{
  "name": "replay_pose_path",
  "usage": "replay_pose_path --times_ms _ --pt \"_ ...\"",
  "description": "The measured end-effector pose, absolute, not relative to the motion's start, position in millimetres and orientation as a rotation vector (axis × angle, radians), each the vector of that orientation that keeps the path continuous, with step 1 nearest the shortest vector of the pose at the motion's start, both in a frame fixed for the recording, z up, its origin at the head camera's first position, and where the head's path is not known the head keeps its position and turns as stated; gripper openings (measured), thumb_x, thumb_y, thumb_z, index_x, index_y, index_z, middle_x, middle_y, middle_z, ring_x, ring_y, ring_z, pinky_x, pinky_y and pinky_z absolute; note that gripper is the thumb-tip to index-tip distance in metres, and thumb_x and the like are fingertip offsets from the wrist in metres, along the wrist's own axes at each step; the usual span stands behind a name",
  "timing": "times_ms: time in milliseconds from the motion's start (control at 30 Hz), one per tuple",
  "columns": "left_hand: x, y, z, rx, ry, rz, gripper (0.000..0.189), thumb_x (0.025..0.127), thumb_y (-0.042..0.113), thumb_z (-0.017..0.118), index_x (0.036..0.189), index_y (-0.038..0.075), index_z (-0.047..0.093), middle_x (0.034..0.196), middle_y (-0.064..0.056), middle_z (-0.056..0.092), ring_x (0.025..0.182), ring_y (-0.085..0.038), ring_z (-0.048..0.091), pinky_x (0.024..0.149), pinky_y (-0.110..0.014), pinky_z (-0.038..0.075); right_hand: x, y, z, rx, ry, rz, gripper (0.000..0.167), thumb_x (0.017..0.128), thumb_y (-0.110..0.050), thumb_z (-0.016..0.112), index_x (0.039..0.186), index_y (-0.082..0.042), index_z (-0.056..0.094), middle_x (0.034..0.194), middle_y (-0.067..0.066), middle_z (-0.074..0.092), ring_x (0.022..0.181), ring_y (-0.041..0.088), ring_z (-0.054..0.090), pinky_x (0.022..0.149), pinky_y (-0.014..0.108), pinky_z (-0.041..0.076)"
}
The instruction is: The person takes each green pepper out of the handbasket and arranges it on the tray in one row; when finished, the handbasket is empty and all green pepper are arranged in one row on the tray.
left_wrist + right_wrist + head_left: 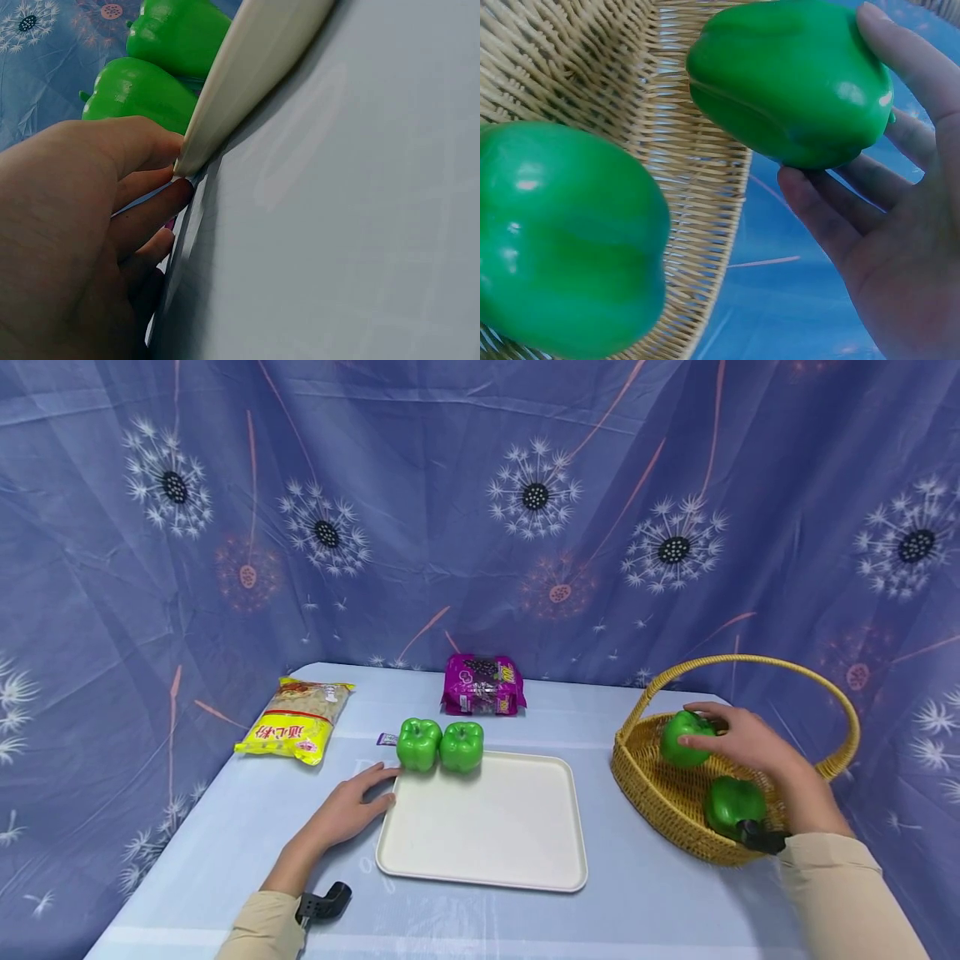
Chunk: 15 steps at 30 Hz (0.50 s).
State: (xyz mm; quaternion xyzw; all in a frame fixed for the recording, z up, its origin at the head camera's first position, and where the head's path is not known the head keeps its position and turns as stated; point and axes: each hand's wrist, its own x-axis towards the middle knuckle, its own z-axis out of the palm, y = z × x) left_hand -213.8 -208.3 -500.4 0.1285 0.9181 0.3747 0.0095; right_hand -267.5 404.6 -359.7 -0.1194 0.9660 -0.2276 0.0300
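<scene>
My right hand [750, 742] grips a green bell pepper [681, 745] inside the wicker basket [652, 797], near its far side. In the right wrist view, the thumb and fingertips spread around the stem end of that pepper [787, 82]. A second green pepper [733, 806] lies lower in the basket, below the wrist. At the left rim of a cream tray [487, 827], my left hand [347, 810] rests with fairly straight fingers touching the edge. Two more green peppers [418, 745] sit side by side at the tray's far left corner.
A purple snack bag [483, 685] lies behind the tray. To the back left is a yellow bag of pasta [298, 720]. A small purple packet [387, 739] lies by the peppers. The basket's tall handle [738, 658] arches over the right forearm.
</scene>
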Motion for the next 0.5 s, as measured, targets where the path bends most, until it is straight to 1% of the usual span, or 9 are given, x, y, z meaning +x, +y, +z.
replay_pose_path --times_ms 167,400,500 --pt "-214 -209 -500 0.404 2.861 1.18 0.045 0.094 0.031 0.061 0.137 0.019 0.054 0.148 -0.019 0.038 0.135 -0.039 0.034 0.108 -0.058 0.027 -259 400 -352 -0.408 3.01 -0.683 0.076 0.085 -0.054 0.066 0.145 -0.013 0.043 0.133 0.026 0.049 0.112 0.044 0.052 0.081 0.06 0.046" --pt "-212 -208 -499 0.407 2.868 1.179 0.044 0.094 0.029 0.062 0.136 0.019 0.055 0.147 -0.019 0.039 0.135 -0.039 0.034 0.108 -0.058 0.028 -248 389 -341 -0.468 3.023 -0.703 0.071 0.087 -0.05 0.066 0.144 -0.014 0.045 0.13 0.022 0.053 0.107 0.037 0.056 0.078 0.052 0.05" --pt "-212 -208 -497 0.407 2.863 1.182 0.044 0.094 0.028 0.062 0.136 0.018 0.056 0.147 -0.02 0.039 0.134 -0.04 0.034 0.108 -0.058 0.028 -242 381 -336 -0.483 3.029 -0.708 0.069 0.086 -0.051 0.067 0.143 -0.017 0.047 0.129 0.018 0.055 0.106 0.034 0.057 0.079 0.05 0.05"
